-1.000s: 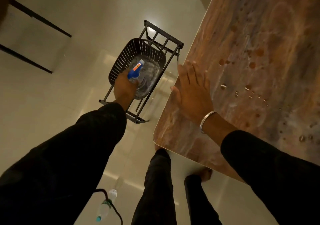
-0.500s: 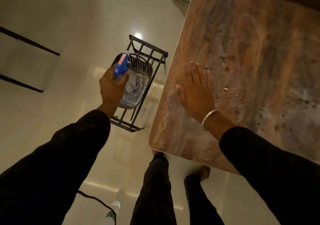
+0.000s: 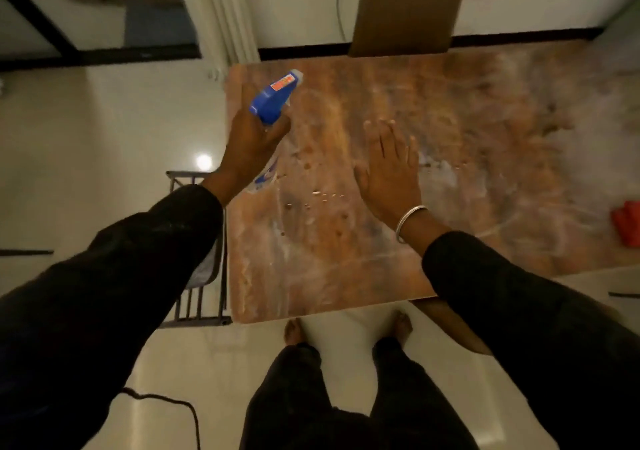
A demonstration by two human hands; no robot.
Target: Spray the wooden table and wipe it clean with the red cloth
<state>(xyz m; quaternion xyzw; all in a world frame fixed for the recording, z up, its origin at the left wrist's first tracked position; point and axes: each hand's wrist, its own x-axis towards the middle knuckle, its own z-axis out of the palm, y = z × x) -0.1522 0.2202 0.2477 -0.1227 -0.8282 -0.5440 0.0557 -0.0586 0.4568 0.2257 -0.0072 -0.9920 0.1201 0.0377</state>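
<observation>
So going from the left with the wooden table (image 3: pixel 398 259) as the reference point: off its left edge there's a dark metal rack (image 3: pixel 194 293) on the pale floor, mostly hidden behind the sleeve. Then the left hand (image 3: pixel 247 148), which is up over the table's left edge with its fingers wrapped tight around the neck of the spray bottle (image 3: pixel 275 99). The blue trigger head points out over the far-left part of the tabletop, and the clear body hangs below the hand, just over the edge. Can't honestly tell if a finger is on the trigger, it's too blurry. A scatter of crumbs and spots (image 3: pixel 311 186) sits on the wood between the two hands. Toward the middle of the table the right hand (image 3: pixel 389 169) lies flat, palm down, fingers straight and slightly spread, gripping nothing. Way over at the table's right edge is the red cloth (image 3: pixel 627 222), well apart from both hands and cut off by the frame. I'd say we're right at the spraying step, wiping not started. Next up is probably squeezing the trigger over the dirty patch, then the right hand needs to reach across for that cloth.
</observation>
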